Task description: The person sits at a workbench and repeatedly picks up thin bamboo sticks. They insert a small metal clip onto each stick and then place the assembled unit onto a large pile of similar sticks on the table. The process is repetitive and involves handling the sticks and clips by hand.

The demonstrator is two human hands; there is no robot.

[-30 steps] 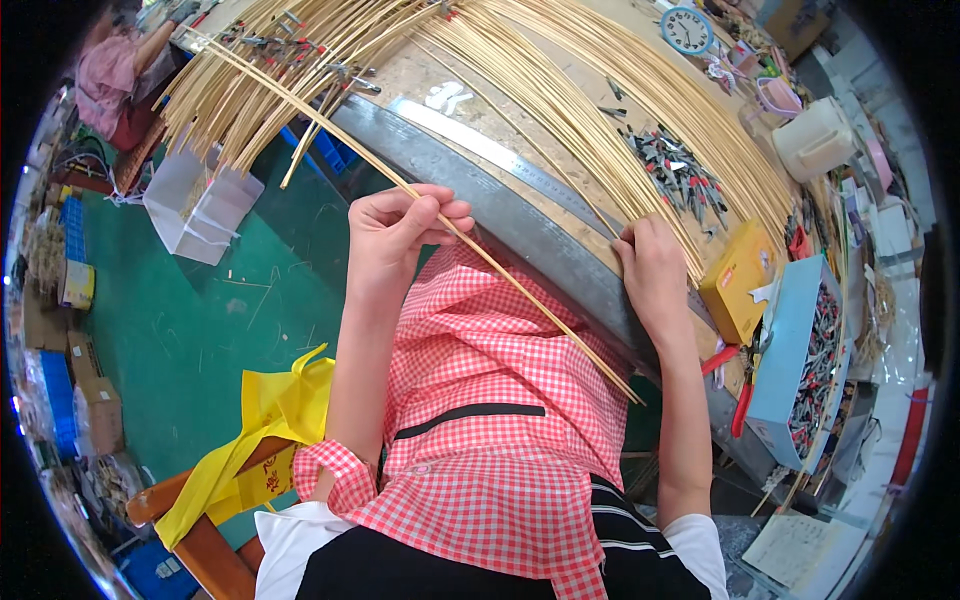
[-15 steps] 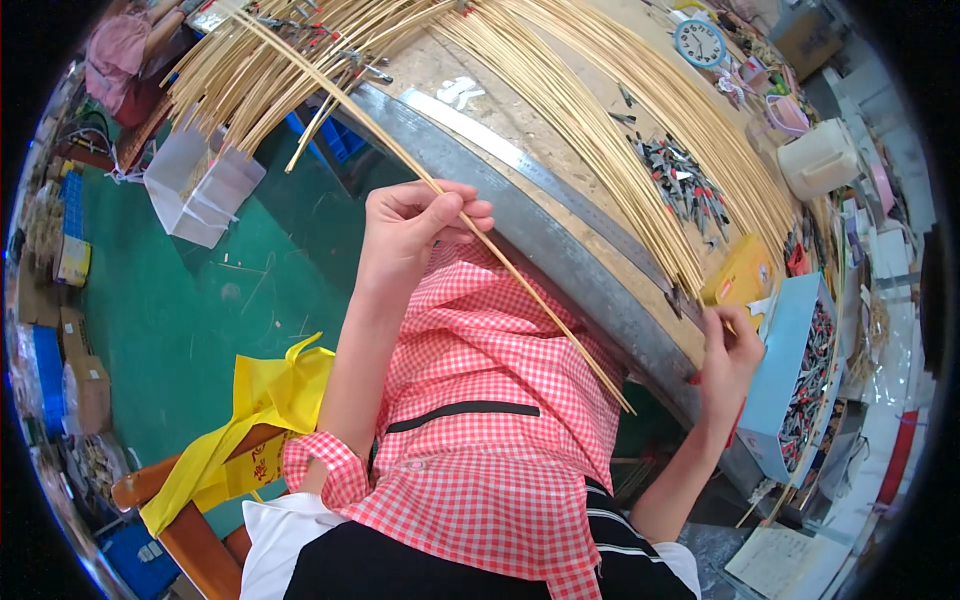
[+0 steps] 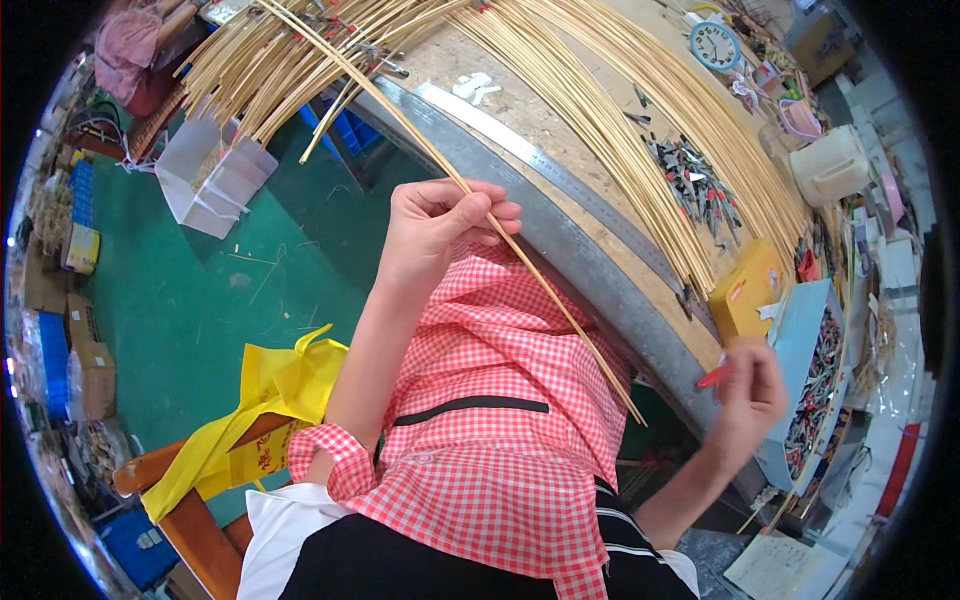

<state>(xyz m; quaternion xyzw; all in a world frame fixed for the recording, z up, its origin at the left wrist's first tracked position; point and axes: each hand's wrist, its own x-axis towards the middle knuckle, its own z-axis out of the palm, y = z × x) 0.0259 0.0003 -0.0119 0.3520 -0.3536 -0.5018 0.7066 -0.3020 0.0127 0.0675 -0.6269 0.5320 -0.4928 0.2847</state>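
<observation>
My left hand [image 3: 445, 225] is closed around a long thin bamboo strip [image 3: 565, 310], pinched between thumb and fingers. One end of the strip reaches up to the far left over the bundles; the other hangs past my checked apron [image 3: 470, 365]. Beside the bench edge at the right, my right hand [image 3: 748, 400] is closed, its fingers curled together. A small red piece [image 3: 713, 377] pokes out from its fingers; its kind is too small to tell. A yellow box [image 3: 748, 290] stands just beyond this hand.
Long bamboo strips [image 3: 610, 130] lie in bundles across the bench, along with a heap of small clips [image 3: 690, 185] and a metal ruler [image 3: 570, 180]. At right is a blue box of clips [image 3: 800, 300]. A yellow bag [image 3: 290, 385] hangs on a wooden chair [image 3: 190, 535].
My right hand has moved slightly right and nearer from beside the yellow box, and a red piece now shows at its fingers. My left hand still holds the bamboo strip; the whole view has shifted slightly.
</observation>
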